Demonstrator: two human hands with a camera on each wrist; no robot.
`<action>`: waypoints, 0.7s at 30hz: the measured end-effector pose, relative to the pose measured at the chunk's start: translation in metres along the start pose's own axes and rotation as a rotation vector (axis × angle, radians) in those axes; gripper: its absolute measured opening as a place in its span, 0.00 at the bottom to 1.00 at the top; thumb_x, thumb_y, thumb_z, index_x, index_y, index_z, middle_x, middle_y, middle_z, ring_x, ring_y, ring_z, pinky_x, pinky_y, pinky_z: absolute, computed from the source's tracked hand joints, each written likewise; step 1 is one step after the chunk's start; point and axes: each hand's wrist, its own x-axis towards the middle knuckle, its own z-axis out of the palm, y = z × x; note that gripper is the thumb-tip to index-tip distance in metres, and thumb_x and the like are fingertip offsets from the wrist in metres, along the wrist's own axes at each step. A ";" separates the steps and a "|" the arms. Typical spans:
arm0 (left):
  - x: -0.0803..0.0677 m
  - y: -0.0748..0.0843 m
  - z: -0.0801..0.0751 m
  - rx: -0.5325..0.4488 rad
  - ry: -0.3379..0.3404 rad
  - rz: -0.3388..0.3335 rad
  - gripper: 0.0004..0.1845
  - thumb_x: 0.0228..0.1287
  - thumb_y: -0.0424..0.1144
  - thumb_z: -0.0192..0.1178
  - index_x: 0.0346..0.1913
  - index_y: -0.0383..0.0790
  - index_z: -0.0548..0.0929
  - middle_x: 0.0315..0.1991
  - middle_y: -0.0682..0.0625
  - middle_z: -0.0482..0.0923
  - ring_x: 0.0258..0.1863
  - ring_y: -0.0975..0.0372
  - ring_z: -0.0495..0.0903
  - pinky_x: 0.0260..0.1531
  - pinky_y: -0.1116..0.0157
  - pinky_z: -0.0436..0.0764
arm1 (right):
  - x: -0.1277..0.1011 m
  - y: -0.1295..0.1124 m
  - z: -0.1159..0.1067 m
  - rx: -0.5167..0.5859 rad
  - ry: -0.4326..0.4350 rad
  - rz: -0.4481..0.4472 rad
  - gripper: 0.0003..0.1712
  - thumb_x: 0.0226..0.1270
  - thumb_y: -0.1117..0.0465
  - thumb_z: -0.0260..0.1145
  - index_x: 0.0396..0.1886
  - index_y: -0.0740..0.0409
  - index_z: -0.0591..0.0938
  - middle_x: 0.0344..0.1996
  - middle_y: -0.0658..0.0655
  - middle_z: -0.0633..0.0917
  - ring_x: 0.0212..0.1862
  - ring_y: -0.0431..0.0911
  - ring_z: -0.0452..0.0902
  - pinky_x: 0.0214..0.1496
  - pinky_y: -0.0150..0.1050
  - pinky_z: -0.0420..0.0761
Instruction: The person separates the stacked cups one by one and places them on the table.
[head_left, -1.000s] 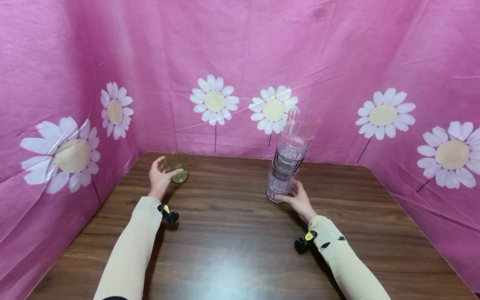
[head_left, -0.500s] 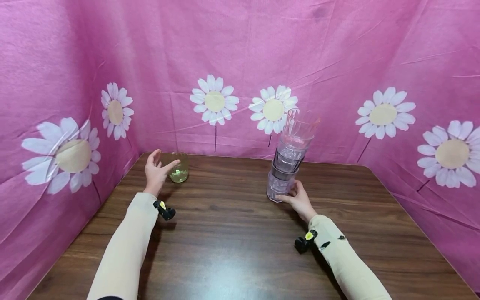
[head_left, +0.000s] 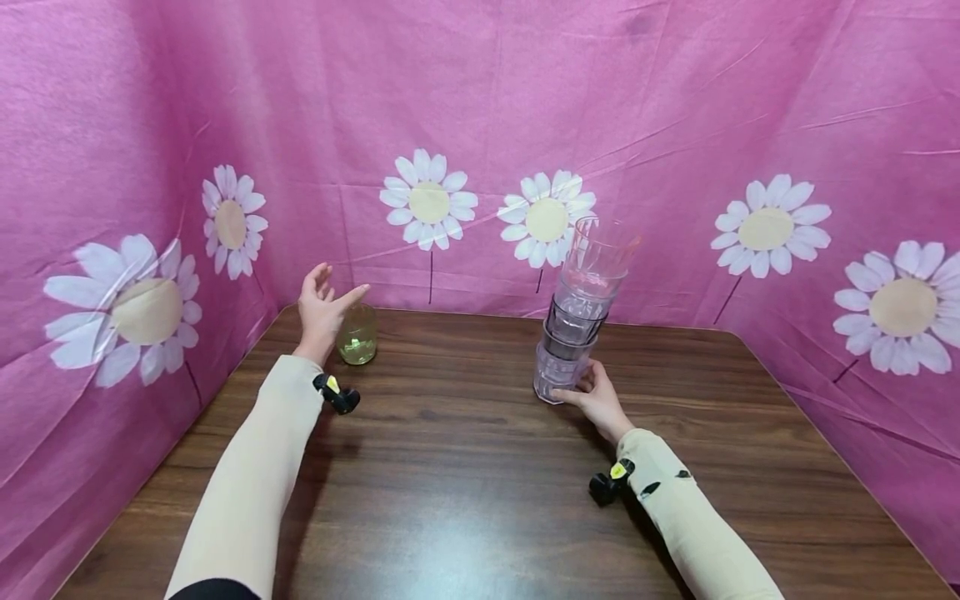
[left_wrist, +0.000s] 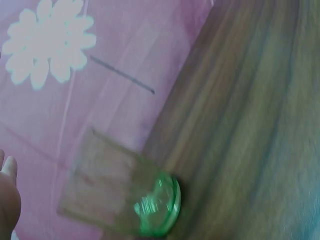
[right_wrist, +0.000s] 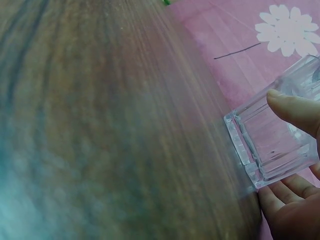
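Note:
A green-tinted glass (head_left: 358, 342) stands on the table at the back left; the left wrist view shows the same glass (left_wrist: 160, 205) upright, its bottom bright green. Raised beside and partly in front of its rim is my left hand (head_left: 321, 312), thumb and fingers spread, holding nothing. My right hand (head_left: 598, 406) grips the lowest tumbler of a stack of clear tumblers (head_left: 573, 325), thumb in front and fingers behind. The stack leans to the right, with lilac, dark grey and pinkish tints going up. In the right wrist view, the bottom tumbler's base (right_wrist: 245, 152) shows close to the tabletop.
The brown wood-grain table (head_left: 465, 450) ends at the back and sides against a pink curtain (head_left: 480, 100) printed with white daisies. A small black wrist camera (head_left: 337, 395) is strapped to my left sleeve, another (head_left: 611, 483) to my right.
My left hand has come off the green glass, drawn slightly back left, then risen to rim height. The glass stays in place. My right hand and the stack have not visibly moved.

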 end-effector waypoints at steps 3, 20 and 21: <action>0.002 0.007 0.013 -0.012 -0.035 0.006 0.44 0.53 0.27 0.73 0.72 0.30 0.62 0.71 0.37 0.64 0.72 0.51 0.62 0.72 0.63 0.62 | 0.000 0.001 0.000 -0.001 0.005 -0.006 0.44 0.56 0.76 0.72 0.68 0.69 0.57 0.64 0.70 0.69 0.63 0.59 0.68 0.50 0.25 0.76; -0.013 0.049 0.096 -0.111 -0.289 0.045 0.45 0.53 0.25 0.72 0.73 0.31 0.60 0.69 0.36 0.67 0.70 0.49 0.64 0.72 0.56 0.63 | -0.001 -0.002 -0.001 0.000 -0.008 0.006 0.44 0.56 0.76 0.71 0.68 0.68 0.56 0.66 0.70 0.68 0.64 0.60 0.67 0.50 0.24 0.76; -0.015 0.051 0.101 -0.110 -0.304 0.042 0.45 0.54 0.25 0.72 0.73 0.30 0.61 0.68 0.36 0.67 0.70 0.49 0.65 0.72 0.56 0.63 | -0.001 -0.001 -0.001 0.001 -0.008 0.007 0.44 0.56 0.76 0.72 0.68 0.68 0.56 0.66 0.70 0.68 0.64 0.60 0.67 0.50 0.24 0.76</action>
